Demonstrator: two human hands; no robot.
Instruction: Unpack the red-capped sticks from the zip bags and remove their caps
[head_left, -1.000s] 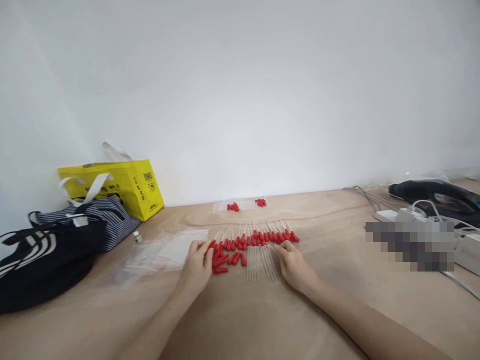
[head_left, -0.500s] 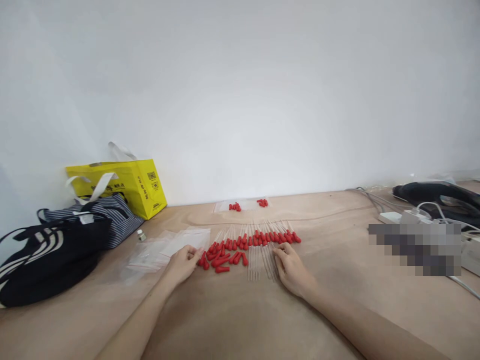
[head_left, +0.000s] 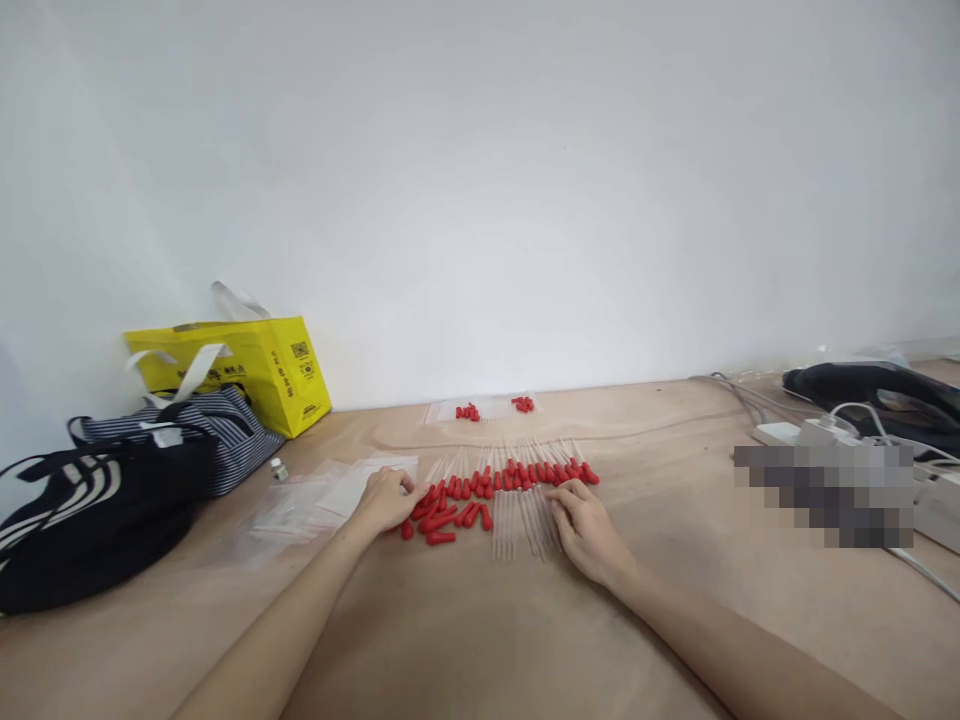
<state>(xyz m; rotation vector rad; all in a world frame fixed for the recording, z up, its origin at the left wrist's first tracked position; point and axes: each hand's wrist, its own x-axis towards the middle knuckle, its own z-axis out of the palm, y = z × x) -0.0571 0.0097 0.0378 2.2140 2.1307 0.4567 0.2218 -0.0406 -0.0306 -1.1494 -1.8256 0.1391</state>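
A row of clear glass droppers with red rubber bulbs (head_left: 525, 473) lies on the wooden table (head_left: 480, 630). Loose red bulbs (head_left: 442, 520) form a small heap at the row's left end. My left hand (head_left: 384, 500) rests at the left edge of that heap, fingers curled over the bulbs; I cannot make out what they hold. My right hand (head_left: 585, 525) lies on the clear glass tubes (head_left: 525, 525), fingers bent and touching them. A clear plastic bag (head_left: 330, 497) lies just left of my left hand.
A yellow bag (head_left: 255, 370), a striped bag (head_left: 202, 435) and a black bag (head_left: 90, 520) stand at the left by the wall. A flat bag with a few red bulbs (head_left: 491, 407) lies farther back. Power strips and cables (head_left: 795, 432) sit at the right.
My left hand pulled left off the heap, then came back to its left edge. A few bulbs were dragged left. My right hand stayed on the glass tubes.
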